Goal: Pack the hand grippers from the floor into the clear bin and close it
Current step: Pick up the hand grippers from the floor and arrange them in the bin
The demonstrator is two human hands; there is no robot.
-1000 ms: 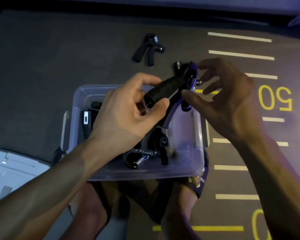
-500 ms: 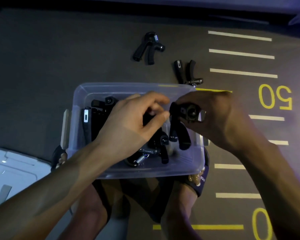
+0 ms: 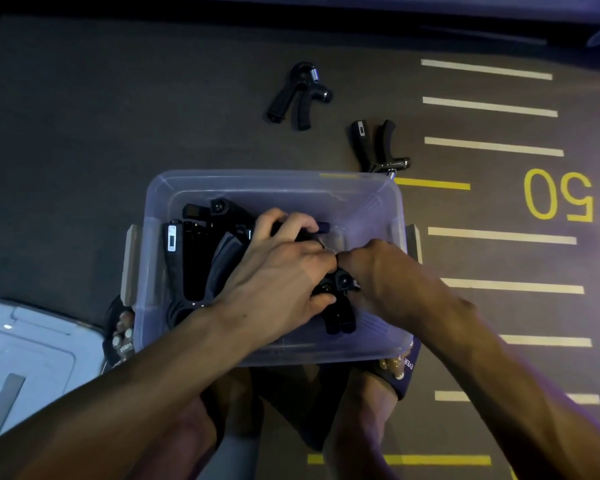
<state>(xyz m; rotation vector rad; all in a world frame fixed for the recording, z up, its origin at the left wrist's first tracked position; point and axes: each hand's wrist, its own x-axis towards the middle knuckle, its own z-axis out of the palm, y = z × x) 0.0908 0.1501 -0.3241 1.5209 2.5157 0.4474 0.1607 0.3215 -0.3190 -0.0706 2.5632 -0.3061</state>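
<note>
The clear bin (image 3: 274, 183) stands open on the dark floor in front of my feet, with several black hand grippers (image 3: 194, 258) lying in its left half. Both hands are down inside it. My left hand (image 3: 281, 271) curls its fingers around a black gripper near the bin's middle. My right hand (image 3: 378, 268) is closed on the head of another black hand gripper (image 3: 340, 313), whose handles point toward me. Two more grippers lie on the floor beyond the bin: one with a spring (image 3: 300, 95) farther off, and one (image 3: 378, 147) close to the bin's far right corner.
The bin's white lid (image 3: 28, 348) lies on the floor at the left. My sandalled feet (image 3: 400, 368) are under the bin's near edge. White and yellow floor lines and a yellow "50" (image 3: 558, 195) run along the right.
The gripper I held above the bin has gone down into it. Both hands have dropped from over the far rim to inside the bin, the right hand now gripping the gripper's head.
</note>
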